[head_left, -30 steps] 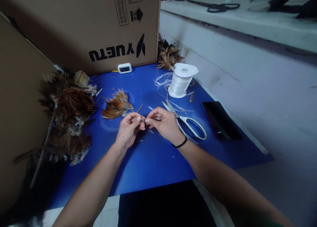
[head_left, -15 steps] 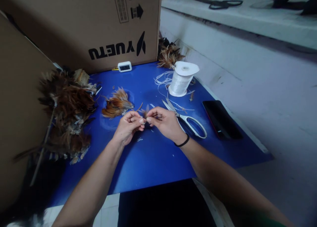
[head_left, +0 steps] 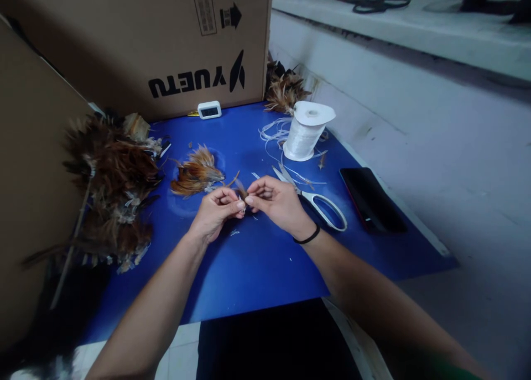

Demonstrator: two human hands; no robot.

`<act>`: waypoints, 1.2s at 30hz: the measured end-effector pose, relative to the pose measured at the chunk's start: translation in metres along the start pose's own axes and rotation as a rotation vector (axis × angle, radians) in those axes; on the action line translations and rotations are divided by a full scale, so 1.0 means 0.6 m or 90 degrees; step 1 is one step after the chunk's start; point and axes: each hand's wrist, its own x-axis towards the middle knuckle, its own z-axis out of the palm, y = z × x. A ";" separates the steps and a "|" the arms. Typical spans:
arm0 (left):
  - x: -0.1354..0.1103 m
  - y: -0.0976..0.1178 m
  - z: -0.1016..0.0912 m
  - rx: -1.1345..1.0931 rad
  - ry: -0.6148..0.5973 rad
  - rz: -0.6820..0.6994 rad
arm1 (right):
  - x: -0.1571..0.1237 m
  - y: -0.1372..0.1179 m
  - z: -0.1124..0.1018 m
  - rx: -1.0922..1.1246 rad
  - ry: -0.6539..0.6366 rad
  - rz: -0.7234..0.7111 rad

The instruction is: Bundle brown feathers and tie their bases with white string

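Note:
Over the middle of the blue table my left hand (head_left: 219, 211) and my right hand (head_left: 279, 204) meet fingertip to fingertip. Both pinch a small brown feather (head_left: 240, 190), whose tip points up and away between them; its lower end is mostly hidden by my fingers. Just beyond my left hand lies a bunch of orange-brown feathers (head_left: 197, 172). Scissors with white-rimmed handles (head_left: 327, 209) rest beside my right hand, blades pointing away. Behind them stands a white spool of clear ribbon (head_left: 306, 134), with loose strands (head_left: 274, 130) curling on the table.
A heap of dark brown feathers (head_left: 120, 175) covers the left side. A black phone (head_left: 371, 200) lies at the right edge. At the back are a small white digital timer (head_left: 209, 110), a large cardboard box (head_left: 124, 42) and more feathers (head_left: 286, 92). Black scissors (head_left: 379, 4) lie on the ledge.
The feather between my fingertips has turned slightly and now shows as a narrower tuft. Both hands stay in nearly the same place, still pinching.

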 end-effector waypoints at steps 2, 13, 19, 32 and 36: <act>-0.001 0.001 0.002 0.018 0.003 0.003 | -0.001 0.000 0.001 -0.003 -0.007 0.001; -0.003 0.000 0.005 0.072 0.016 0.029 | -0.008 0.007 0.001 -0.148 0.012 -0.069; -0.006 0.001 0.012 0.120 0.037 0.033 | -0.010 0.004 0.004 -0.178 0.035 -0.085; -0.008 -0.012 0.016 0.230 0.112 0.070 | -0.021 0.000 0.013 -0.340 0.079 -0.119; -0.008 -0.012 0.021 0.194 0.137 0.059 | -0.027 0.000 0.017 -0.395 0.082 -0.170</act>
